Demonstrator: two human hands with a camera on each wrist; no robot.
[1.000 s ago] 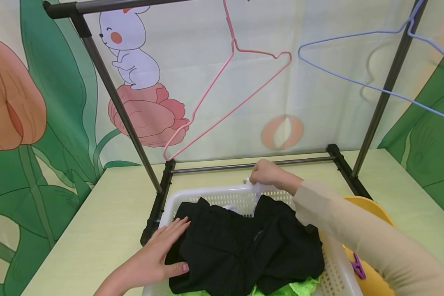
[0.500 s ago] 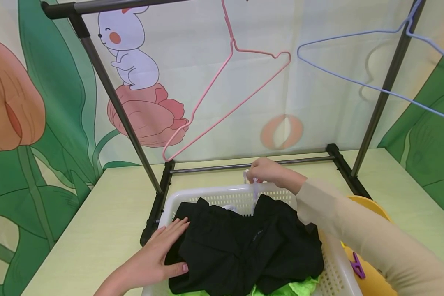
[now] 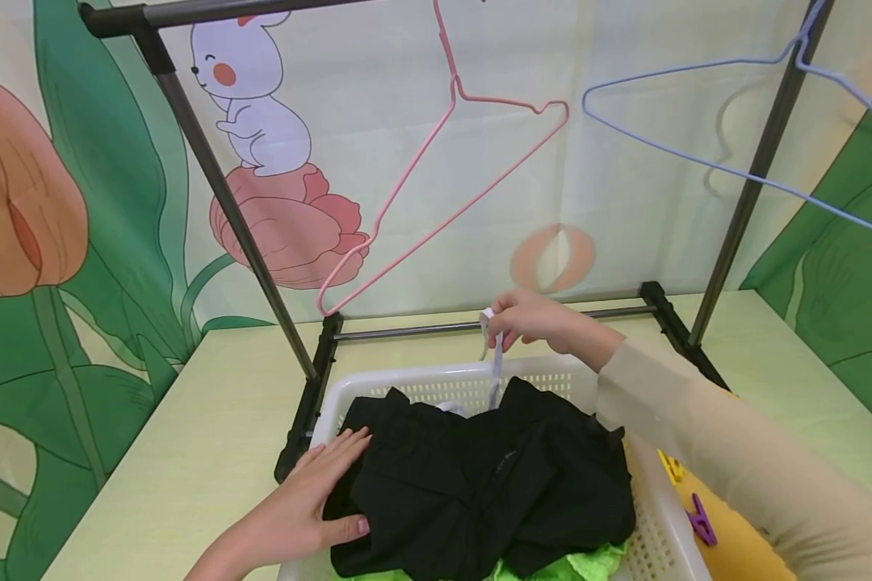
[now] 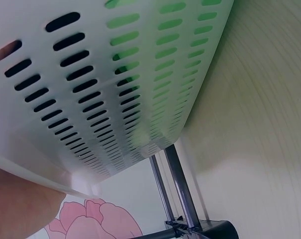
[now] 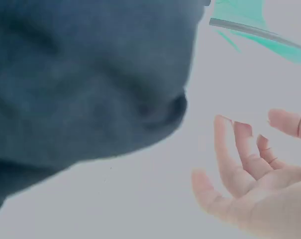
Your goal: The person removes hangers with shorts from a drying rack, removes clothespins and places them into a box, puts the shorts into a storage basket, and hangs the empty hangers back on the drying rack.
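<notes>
A pair of black shorts (image 3: 436, 476) lies bunched on top of the white plastic basket (image 3: 400, 378). My left hand (image 3: 312, 500) rests on the shorts' left side with its fingers stretched out. Over the basket's far rim, my right hand (image 3: 526, 319) pinches a thin pale lavender strip (image 3: 496, 375), which bends over like a hook at its top. The strip's lower end disappears behind the shorts. In the right wrist view, the hand's fingers (image 5: 247, 149) are half curled, and the strip does not show against the bright background.
Bright green cloth (image 3: 589, 561) shows under the shorts. A rack (image 3: 211, 161) stands behind the basket, with a pink hanger (image 3: 450, 218) and a blue hanger (image 3: 698, 161) in front of the printed backdrop. Right of the basket, a purple clip (image 3: 701, 520) lies on something yellow (image 3: 734, 549).
My right hand has risen slightly and shifted right, drawing more of the lavender strip up out of the basket. My left hand and the shorts have stayed in place.
</notes>
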